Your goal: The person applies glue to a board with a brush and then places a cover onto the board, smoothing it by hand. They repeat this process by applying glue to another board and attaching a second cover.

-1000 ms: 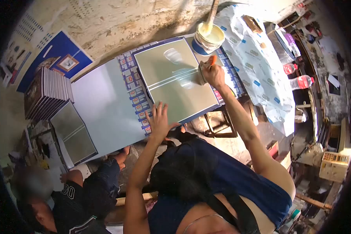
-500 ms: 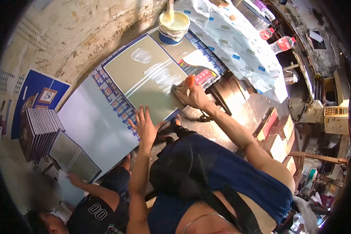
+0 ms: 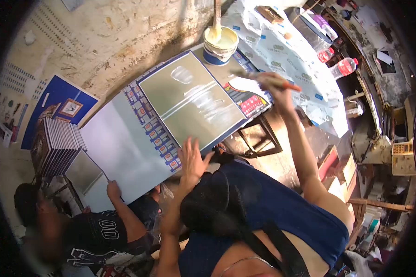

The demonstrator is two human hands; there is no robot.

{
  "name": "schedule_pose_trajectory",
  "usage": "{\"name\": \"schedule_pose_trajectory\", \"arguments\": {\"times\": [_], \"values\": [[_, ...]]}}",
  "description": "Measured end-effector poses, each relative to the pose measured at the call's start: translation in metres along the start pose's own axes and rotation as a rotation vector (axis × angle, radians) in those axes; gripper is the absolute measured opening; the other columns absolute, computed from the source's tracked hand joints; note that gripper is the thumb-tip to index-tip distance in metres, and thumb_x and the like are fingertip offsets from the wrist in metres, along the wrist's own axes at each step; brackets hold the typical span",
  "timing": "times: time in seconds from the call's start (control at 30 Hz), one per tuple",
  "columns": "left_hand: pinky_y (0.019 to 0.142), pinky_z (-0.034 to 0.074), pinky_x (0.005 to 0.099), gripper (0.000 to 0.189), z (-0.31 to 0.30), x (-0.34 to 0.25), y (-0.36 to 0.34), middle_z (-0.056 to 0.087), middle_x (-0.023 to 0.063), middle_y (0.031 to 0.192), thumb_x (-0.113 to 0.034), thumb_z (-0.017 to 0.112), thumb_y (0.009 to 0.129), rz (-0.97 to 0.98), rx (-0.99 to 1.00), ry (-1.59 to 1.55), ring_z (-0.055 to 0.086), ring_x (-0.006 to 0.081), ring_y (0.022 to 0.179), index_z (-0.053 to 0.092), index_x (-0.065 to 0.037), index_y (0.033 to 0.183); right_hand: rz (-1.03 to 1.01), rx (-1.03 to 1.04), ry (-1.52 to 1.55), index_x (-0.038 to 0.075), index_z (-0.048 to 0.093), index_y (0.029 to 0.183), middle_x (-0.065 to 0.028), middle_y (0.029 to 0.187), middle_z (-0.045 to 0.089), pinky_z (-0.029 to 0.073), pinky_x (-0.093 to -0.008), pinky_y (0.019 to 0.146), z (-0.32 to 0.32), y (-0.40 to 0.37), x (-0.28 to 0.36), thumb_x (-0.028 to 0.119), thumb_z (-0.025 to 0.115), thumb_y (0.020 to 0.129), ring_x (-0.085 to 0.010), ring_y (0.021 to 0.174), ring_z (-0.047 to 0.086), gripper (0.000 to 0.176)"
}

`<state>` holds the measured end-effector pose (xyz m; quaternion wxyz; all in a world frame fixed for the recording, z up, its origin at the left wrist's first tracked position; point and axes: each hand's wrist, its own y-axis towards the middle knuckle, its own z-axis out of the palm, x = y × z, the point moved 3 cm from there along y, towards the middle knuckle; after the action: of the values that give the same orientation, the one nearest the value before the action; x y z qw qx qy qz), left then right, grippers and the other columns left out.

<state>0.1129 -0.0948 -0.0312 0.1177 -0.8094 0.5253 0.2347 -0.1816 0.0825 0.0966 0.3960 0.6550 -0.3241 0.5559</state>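
My right hand grips a paintbrush with an orange handle end, raised over the right side of the worktop, its bristles pointing left. My left hand is open, fingers spread, at the near edge of a grey-tan cover board with a blue border. Streaky white smears, which look like paste, lie on the board beside two pale parallel lines. Beyond it stands a bucket of pale creamy paste with a wooden-handled tool standing in it.
At left, another person holds a smaller grey cover by a stack of dark-edged books. A pale blue sheet covers the table's left part. Printed wrapping paper and bottles lie at right. A wooden stool stands below.
My right hand has lifted the brush off the board and moved it up and right. My left hand stays by the near edge. The other person's hand has moved to their cover's edge.
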Motion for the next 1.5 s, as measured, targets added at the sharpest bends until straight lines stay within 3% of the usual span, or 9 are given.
{"name": "schedule_pose_trajectory", "arguments": {"times": [0.07,0.13,0.23,0.33,0.5,0.7,1.03,1.17,1.5], "values": [[0.104,0.028,0.0559,0.073,0.006,-0.009,0.000,0.042,0.0165,0.140,-0.047,0.073,0.079,-0.025,0.015,0.007,0.038,0.0334,0.130,0.049,-0.002,0.132,-0.738,0.136,-0.615,0.004,0.070,0.097,-0.0104,0.100,0.064,0.054,-0.0348,0.077,0.035,0.008,0.007,0.007,0.078,0.074,-0.0248,0.091,0.064,0.025],[0.104,0.027,0.0571,0.070,0.012,-0.010,0.001,0.044,0.0143,0.139,-0.046,0.072,0.079,-0.084,0.055,0.056,0.039,0.0311,0.130,0.051,-0.003,0.130,-0.431,0.296,-0.588,0.005,0.067,0.095,-0.0109,0.099,0.062,0.054,-0.0371,0.077,0.074,-0.005,0.015,0.011,0.078,0.075,-0.0270,0.090,0.065,0.024],[0.104,0.026,0.0598,0.061,0.014,-0.015,0.003,0.048,0.0097,0.135,-0.042,0.072,0.080,-0.158,0.057,0.069,0.041,0.0271,0.129,0.055,-0.004,0.125,-0.740,0.404,-0.541,0.003,0.065,0.099,-0.0127,0.094,0.064,0.055,-0.0385,0.072,0.102,0.001,-0.016,0.012,0.074,0.079,-0.0260,0.079,0.066,0.023],[0.105,0.025,0.0606,0.054,0.018,-0.022,0.005,0.050,0.0072,0.133,-0.039,0.071,0.081,-0.248,0.044,0.051,0.044,0.0251,0.127,0.056,-0.007,0.123,-0.223,0.550,-0.535,0.004,0.064,0.092,-0.0157,0.072,0.065,0.055,-0.0382,0.065,0.090,0.015,-0.063,0.022,0.071,0.081,-0.0311,0.066,0.067,0.022],[0.106,0.024,0.0617,0.051,0.028,-0.035,0.011,0.049,0.0069,0.136,-0.036,0.071,0.082,-0.417,0.008,0.066,0.043,0.0266,0.130,0.056,-0.008,0.122,-0.253,0.061,-0.834,0.002,0.060,0.071,-0.0157,0.057,0.058,0.050,-0.0366,0.051,-0.002,0.107,-0.100,0.024,0.065,0.089,-0.0230,0.053,0.065,0.029],[0.106,0.022,0.0659,0.048,0.037,-0.051,0.020,0.047,0.0124,0.139,-0.032,0.067,0.085,-0.528,-0.072,0.025,0.037,0.0358,0.135,0.054,-0.005,0.122,-0.067,-0.213,0.199,-0.006,0.065,0.094,-0.0067,0.084,0.066,0.049,-0.0277,0.064,-0.085,0.232,-0.114,0.020,0.074,0.085,-0.0137,0.071,0.060,0.029],[0.106,0.022,0.0677,0.047,0.045,-0.056,0.019,0.041,0.0157,0.145,-0.027,0.059,0.092,-0.628,-0.016,0.041,0.033,0.0373,0.138,0.048,-0.002,0.130,-0.146,-0.486,-0.599,-0.001,0.065,0.082,-0.0115,0.074,0.067,0.049,-0.0372,0.063,-0.092,0.255,-0.226,0.018,0.071,0.083,-0.0217,0.068,0.064,0.020],[0.104,0.025,0.0660,0.045,0.039,-0.064,0.022,0.045,0.0168,0.140,-0.024,0.056,0.091,-0.628,-0.082,0.098,0.039,0.0363,0.134,0.050,-0.001,0.129,-0.018,-0.513,0.306,0.000,0.062,0.086,-0.0052,0.079,0.066,0.049,-0.0264,0.063,-0.116,0.207,-0.172,0.024,0.078,0.082,-0.0111,0.069,0.060,0.029],[0.102,0.031,0.0600,0.046,0.025,-0.072,0.024,0.049,0.0159,0.135,-0.021,0.054,0.086,-0.706,0.087,0.254,0.048,0.0326,0.125,0.053,-0.001,0.127,-0.341,0.786,-0.056,0.009,0.066,0.094,-0.0127,0.090,0.068,0.053,-0.0430,0.072,0.180,0.111,-0.130,0.028,0.073,0.080,-0.0306,0.076,0.067,0.025]]}}
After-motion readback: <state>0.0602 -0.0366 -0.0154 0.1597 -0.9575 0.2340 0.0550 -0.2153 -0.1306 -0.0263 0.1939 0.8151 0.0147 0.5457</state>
